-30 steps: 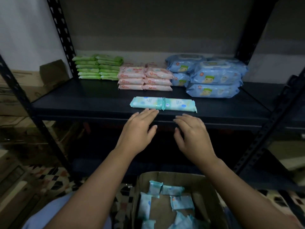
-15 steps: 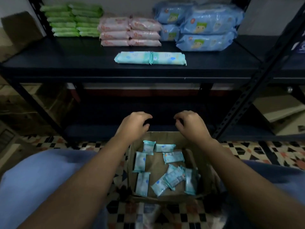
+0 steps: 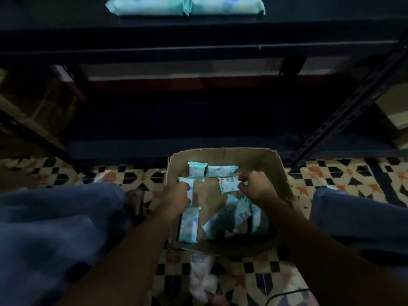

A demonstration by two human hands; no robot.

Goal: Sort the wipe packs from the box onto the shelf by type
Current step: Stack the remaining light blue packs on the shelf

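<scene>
Both hands have dropped from above the box [image 3: 223, 154] down into it. Inside it, my left hand [image 3: 176, 194] curls onto a teal pack [image 3: 189, 194] by the left wall; my right hand [image 3: 257, 188] pinches another pack [image 3: 228, 184] near the middle. More packs [image 3: 229, 215] lie in the box; two lie on the shelf [image 3: 198, 40] above.

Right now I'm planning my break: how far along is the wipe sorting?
Done: two teal packs lie end to end on the shelf. In hand: the left hand and right hand are in the box, each gripping a pack. Left: roughly seven more small packs are in there.
</scene>
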